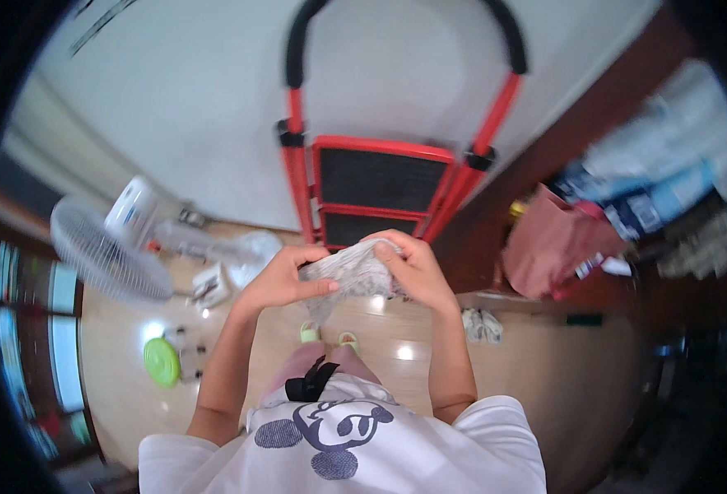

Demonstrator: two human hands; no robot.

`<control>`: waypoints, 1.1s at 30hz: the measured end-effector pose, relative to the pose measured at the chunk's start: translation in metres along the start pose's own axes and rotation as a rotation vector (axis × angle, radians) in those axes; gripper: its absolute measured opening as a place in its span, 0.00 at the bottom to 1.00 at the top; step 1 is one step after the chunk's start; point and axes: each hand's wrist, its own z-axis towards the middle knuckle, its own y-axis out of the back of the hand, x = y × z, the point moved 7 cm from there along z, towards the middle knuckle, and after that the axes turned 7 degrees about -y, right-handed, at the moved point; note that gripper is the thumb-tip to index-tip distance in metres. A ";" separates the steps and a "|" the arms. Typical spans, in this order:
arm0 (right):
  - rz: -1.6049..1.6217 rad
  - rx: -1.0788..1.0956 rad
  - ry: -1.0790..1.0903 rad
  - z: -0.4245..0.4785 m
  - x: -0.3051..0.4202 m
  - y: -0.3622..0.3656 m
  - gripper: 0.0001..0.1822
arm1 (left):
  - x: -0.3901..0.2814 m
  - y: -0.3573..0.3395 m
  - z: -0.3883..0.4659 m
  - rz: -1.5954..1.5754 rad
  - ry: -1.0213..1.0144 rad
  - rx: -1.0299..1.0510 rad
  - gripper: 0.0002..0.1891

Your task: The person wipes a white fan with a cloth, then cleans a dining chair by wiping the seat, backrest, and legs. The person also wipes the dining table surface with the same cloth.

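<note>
A crumpled, greyish-white cloth (357,272) is stretched between my two hands at chest height. My left hand (292,276) grips its left end, thumb lying over the fabric. At the other end, my right hand (414,267) pinches the upper edge between thumb and fingers. A loose corner of the cloth hangs below my left hand. Just beyond both hands stands a red folding step ladder (385,147) with black treads and a black padded handle, upright near the white wall; its lower part is hidden behind my hands and the cloth.
On the left, a white standing fan (110,253) stands near a green round stool (161,362). To the right, a pink bag (558,244) and piled clothes (659,179) rest on dark wooden furniture. A pair of light shoes (482,325) sits on the floor below.
</note>
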 end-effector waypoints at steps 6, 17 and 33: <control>-0.148 0.142 0.109 0.048 -0.021 -0.086 0.12 | 0.029 0.044 -0.110 0.131 0.095 -0.462 0.12; -0.417 0.491 0.305 -0.019 0.000 -0.264 0.11 | -0.014 0.006 -0.355 0.274 0.239 -0.982 0.10; -0.602 1.553 0.545 -0.317 -0.057 -0.597 0.14 | -0.043 -0.272 -0.716 0.142 0.469 -2.002 0.08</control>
